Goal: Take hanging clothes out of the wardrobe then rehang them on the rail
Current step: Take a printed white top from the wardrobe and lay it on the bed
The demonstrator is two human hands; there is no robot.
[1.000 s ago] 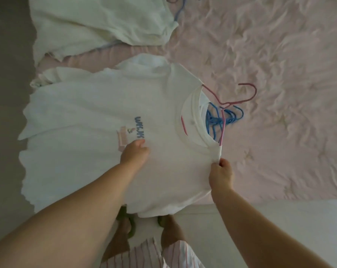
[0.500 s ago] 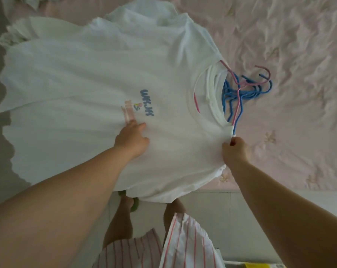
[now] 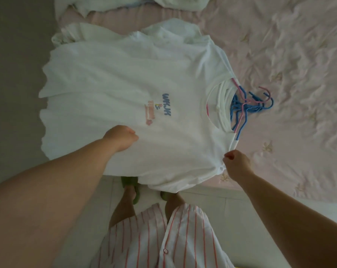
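Nearest us, our left hand (image 3: 121,138) grips the white T-shirt (image 3: 129,78) at its chest, fingers curled into the cloth — our right hand (image 3: 236,164) pinches its shoulder. It lies over the pink bed (image 3: 289,55), hangers (image 3: 247,105) poking from the collar.

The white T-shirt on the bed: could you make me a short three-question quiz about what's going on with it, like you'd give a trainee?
1. True or false: the white T-shirt lies spread over the edge of the pink bedspread.
2. Which hand holds the shirt near its shoulder, just below the collar? A) left hand B) right hand
3. Fill in: the hangers sticking out of the collar are blue hangers and one ____ hanger.

Key: 1 true; 2 B, the right hand, while the left hand holds the fabric below the blue print; 3 pink.
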